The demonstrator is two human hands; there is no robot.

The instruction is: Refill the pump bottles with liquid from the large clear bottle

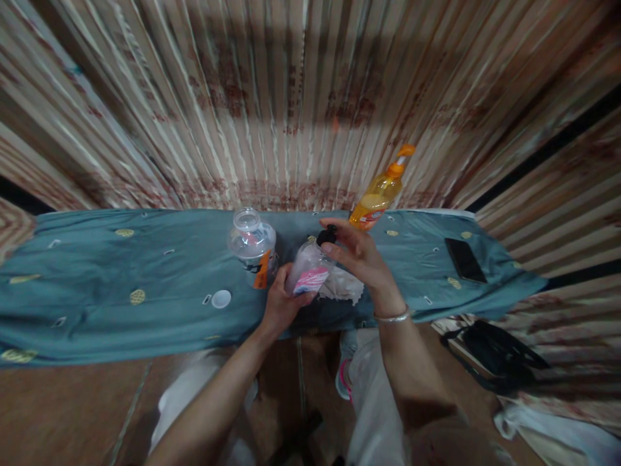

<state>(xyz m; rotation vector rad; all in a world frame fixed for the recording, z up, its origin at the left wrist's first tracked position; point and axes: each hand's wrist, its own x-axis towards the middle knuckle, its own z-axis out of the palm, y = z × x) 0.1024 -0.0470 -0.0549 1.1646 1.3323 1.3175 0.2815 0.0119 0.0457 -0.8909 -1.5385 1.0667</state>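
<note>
My left hand is wrapped round the lower part of a clear pump bottle with a pink label, tilted over the table. The fingers of my right hand close on the bottle's black pump top. Whether the top is loose or seated on the neck, I cannot tell. Just left of the bottle stands a large clear plastic jug, uncapped, with an orange and black label. A white round cap lies in front of it. Beneath my right wrist is a crumpled whitish cloth or tissue.
An orange dish soap bottle with a pump stands behind my right hand. A black phone lies at the right of the table with its teal cloth. Curtains hang behind, and a black bag sits below on the right.
</note>
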